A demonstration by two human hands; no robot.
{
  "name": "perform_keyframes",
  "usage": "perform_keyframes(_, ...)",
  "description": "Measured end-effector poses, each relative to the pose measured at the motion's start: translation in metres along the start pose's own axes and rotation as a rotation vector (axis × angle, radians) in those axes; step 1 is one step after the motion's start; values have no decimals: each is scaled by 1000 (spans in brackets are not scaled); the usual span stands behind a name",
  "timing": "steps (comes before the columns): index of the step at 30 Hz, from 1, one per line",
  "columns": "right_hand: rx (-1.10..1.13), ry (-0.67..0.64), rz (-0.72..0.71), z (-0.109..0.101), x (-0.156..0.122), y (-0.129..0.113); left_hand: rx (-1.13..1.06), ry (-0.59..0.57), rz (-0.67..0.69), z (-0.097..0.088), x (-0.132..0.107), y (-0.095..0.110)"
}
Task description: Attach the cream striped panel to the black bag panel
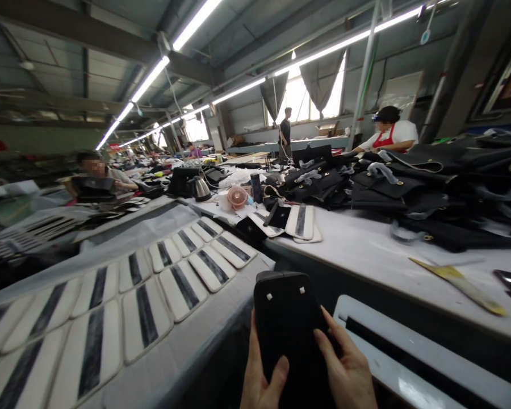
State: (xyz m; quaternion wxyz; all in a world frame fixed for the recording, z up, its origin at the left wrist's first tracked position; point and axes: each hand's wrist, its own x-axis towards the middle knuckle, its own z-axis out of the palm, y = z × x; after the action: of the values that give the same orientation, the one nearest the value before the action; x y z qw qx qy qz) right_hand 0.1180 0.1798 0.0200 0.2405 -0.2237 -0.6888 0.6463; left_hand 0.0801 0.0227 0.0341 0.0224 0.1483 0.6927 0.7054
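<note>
Between my two hands is a black rounded panel (290, 318), which looks like a bag part, with two small pale tabs near its top edge. My left hand (262, 369) grips its left side, thumb lying on the front face. On the right side, my right hand (344, 363) holds the edge with thumb on the front and fingers behind. The panel is tilted up toward me, and its lower end runs out of view. To the left, rows of cream panels with dark stripes (142, 318) lie on a table.
A white table (366, 244) on the right bears piled black bags (383, 187), a yellow-handled tool (460, 284), a pink fan (237, 197) and a metal kettle (200, 188). A pale slotted machine part (409, 352) is close to my right hand. Co-workers are farther back.
</note>
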Motion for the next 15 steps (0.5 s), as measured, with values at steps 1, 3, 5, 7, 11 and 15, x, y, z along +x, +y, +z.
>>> perform_keyframes(1,44,-14,46,0,1,0,-4,1,9,0,-3,-1)
perform_keyframes(3,131,-36,133,-1,3,-3,-28,-1,13,1,-5,0)
perform_keyframes(5,189,-48,179,-4,3,-6,-43,-17,26,0,-2,7)
perform_keyframes(7,190,-50,172,-7,2,-9,-46,-40,61,-4,10,17)
perform_keyframes(11,96,-3,42,-8,-8,-12,-74,-116,102,-11,50,32)
perform_keyframes(15,-59,184,-165,1,-14,-8,-106,-219,54,-1,71,30)
